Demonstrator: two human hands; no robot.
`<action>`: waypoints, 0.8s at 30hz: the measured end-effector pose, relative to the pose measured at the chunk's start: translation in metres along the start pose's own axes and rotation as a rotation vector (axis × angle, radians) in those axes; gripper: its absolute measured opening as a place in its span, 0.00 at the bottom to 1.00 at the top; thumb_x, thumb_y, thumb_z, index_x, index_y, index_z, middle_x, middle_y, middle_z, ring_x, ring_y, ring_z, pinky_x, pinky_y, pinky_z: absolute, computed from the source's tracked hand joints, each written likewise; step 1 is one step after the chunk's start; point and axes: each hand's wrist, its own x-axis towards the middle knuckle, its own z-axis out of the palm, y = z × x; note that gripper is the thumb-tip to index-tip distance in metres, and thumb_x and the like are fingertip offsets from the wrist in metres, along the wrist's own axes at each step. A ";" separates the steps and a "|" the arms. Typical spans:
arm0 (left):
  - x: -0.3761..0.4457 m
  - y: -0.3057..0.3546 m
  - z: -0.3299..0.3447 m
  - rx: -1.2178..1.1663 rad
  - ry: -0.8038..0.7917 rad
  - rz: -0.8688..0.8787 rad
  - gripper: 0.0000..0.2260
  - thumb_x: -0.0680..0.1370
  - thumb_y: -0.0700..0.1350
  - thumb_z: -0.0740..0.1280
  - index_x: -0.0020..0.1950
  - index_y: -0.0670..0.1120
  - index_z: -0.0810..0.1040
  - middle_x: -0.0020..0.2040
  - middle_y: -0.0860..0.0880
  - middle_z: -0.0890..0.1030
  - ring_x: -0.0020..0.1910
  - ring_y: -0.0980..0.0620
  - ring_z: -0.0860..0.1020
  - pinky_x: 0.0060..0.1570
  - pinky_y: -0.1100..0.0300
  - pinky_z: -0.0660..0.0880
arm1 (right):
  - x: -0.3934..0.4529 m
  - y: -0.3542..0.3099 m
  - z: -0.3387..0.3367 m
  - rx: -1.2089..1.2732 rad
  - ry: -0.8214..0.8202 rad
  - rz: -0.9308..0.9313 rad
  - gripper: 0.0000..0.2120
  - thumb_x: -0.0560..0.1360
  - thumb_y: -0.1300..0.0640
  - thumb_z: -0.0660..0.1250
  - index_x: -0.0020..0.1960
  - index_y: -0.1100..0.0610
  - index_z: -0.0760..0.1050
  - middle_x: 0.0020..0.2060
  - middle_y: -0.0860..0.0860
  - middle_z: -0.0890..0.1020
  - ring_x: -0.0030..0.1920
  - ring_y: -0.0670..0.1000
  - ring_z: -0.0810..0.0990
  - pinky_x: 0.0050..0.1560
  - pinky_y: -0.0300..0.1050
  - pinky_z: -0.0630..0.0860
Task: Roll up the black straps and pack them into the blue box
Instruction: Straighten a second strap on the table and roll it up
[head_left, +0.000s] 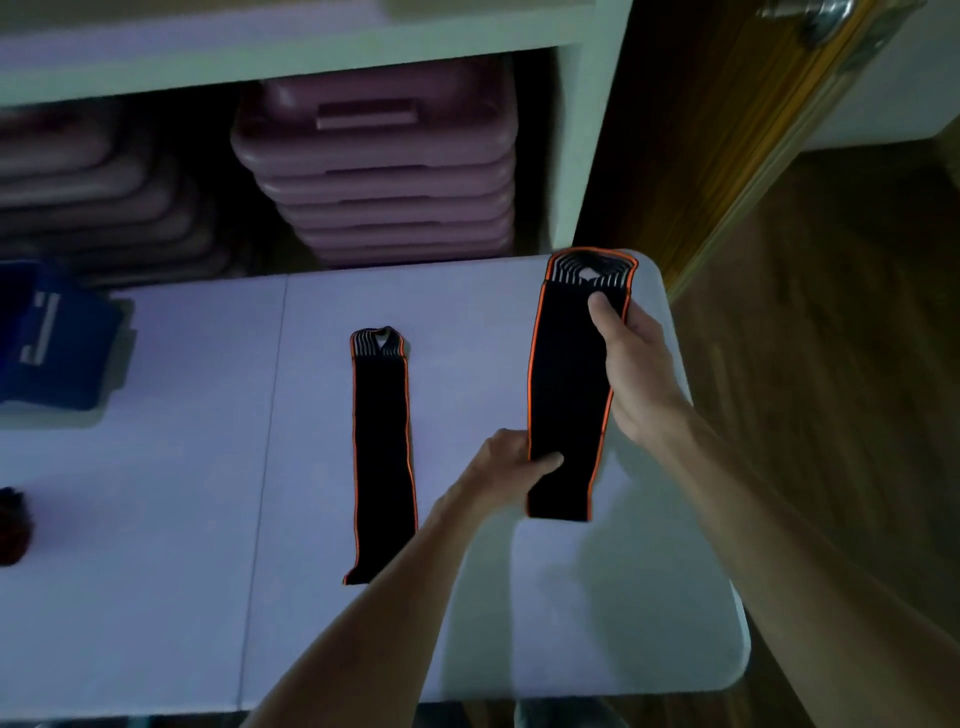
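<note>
Two black straps with orange edges are in view. One strap (383, 457) lies flat and lengthwise on the white table (156, 519), near its middle. The other strap (569, 384) is held stretched above the table's right side. My right hand (631, 364) grips it near the top, under the ribbed loop end. My left hand (511, 462) pinches its left edge near the bottom. The blue box (57, 348) sits at the table's far left, apart from both hands.
A white shelf unit (587, 156) behind the table holds stacks of pink cases (384, 161). A dark red object (13, 525) lies at the table's left edge. A wooden door (727, 130) and wooden floor (831, 364) are to the right.
</note>
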 end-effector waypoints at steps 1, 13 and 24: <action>-0.003 -0.002 -0.007 -0.031 0.041 -0.021 0.22 0.67 0.59 0.67 0.51 0.44 0.84 0.49 0.45 0.87 0.50 0.49 0.85 0.55 0.48 0.80 | 0.002 -0.001 0.006 0.005 -0.007 0.003 0.10 0.82 0.54 0.60 0.52 0.52 0.81 0.50 0.51 0.86 0.53 0.51 0.84 0.58 0.49 0.79; -0.072 -0.109 -0.105 0.044 0.279 -0.215 0.14 0.81 0.50 0.65 0.59 0.40 0.79 0.52 0.44 0.82 0.53 0.47 0.81 0.46 0.58 0.73 | 0.000 0.061 0.141 -0.149 -0.260 0.212 0.08 0.81 0.54 0.61 0.51 0.51 0.79 0.48 0.51 0.84 0.50 0.54 0.84 0.48 0.53 0.81; -0.079 -0.156 -0.122 0.367 0.128 -0.227 0.19 0.77 0.54 0.67 0.61 0.44 0.73 0.56 0.40 0.81 0.55 0.38 0.80 0.52 0.48 0.78 | -0.008 0.110 0.192 -0.255 -0.170 0.313 0.08 0.80 0.56 0.62 0.48 0.51 0.80 0.48 0.54 0.84 0.50 0.56 0.83 0.51 0.54 0.79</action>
